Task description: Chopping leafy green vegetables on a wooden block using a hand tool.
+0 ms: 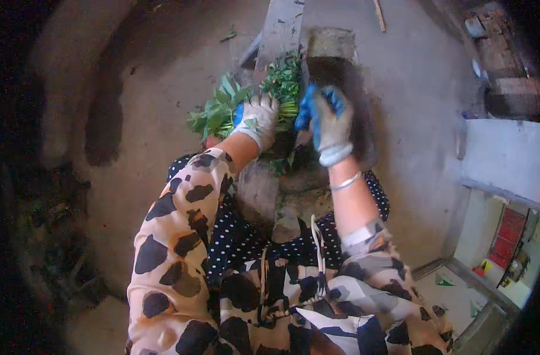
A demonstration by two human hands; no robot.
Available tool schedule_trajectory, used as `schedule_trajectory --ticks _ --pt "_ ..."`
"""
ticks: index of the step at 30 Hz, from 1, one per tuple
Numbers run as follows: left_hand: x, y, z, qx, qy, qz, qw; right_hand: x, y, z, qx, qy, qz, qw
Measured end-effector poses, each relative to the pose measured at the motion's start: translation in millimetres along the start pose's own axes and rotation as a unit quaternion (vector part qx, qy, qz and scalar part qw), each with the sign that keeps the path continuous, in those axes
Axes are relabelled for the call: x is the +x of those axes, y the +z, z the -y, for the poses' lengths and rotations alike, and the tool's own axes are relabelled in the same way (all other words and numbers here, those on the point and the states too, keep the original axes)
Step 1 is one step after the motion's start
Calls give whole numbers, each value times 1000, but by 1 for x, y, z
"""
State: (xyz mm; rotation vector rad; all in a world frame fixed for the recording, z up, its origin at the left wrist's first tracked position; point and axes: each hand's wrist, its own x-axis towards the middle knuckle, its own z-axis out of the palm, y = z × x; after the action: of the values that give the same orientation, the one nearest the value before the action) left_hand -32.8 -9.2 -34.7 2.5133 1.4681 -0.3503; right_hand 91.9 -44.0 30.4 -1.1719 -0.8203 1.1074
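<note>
My left hand (262, 117), in a whitish work glove with blue coating, presses down around a bunch of leafy green stalks (223, 108). Broad leaves spill out to the left of it, and pale green stem ends (288, 108) show on its right. Just beyond lies a heap of cut greens (282, 80) on a long narrow wooden board (279, 35). My right hand (327, 115), gloved the same way, is raised to the right of the stems with its fingers bent. Blur hides whether anything is between those fingers.
Bits of leaf lie on the concrete floor (172, 80) and under my hands. A stone block (332, 42) stands beside the board. On the far right are a pale panel (503, 159) and a doorway with a red panel (507, 237). A stick (379, 15) lies at the top.
</note>
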Motion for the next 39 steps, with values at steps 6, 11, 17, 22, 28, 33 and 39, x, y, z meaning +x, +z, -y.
schedule_trajectory --ticks 6,11,17,22,28,33,39 --pt "-19 5 -15 50 11 -90 995 125 4 73 -6 39 127 991" --pt "21 -36 -51 -33 22 -10 999 178 -80 23 -233 -195 87 949" --pt "8 -8 -15 -62 -25 -30 997 18 -29 17 -18 -51 55 997" --pt "-6 -36 -24 -23 -42 -24 999 44 -123 -16 -59 113 18 992" --pt "-22 -19 27 -152 -74 13 985 -23 -184 -171 -657 300 220 655" --pt "-27 -20 17 82 20 -150 985 -43 -195 -176 -708 292 235 599" --pt "-5 0 -6 29 -21 -176 984 -35 -293 -216 -676 326 297 590"
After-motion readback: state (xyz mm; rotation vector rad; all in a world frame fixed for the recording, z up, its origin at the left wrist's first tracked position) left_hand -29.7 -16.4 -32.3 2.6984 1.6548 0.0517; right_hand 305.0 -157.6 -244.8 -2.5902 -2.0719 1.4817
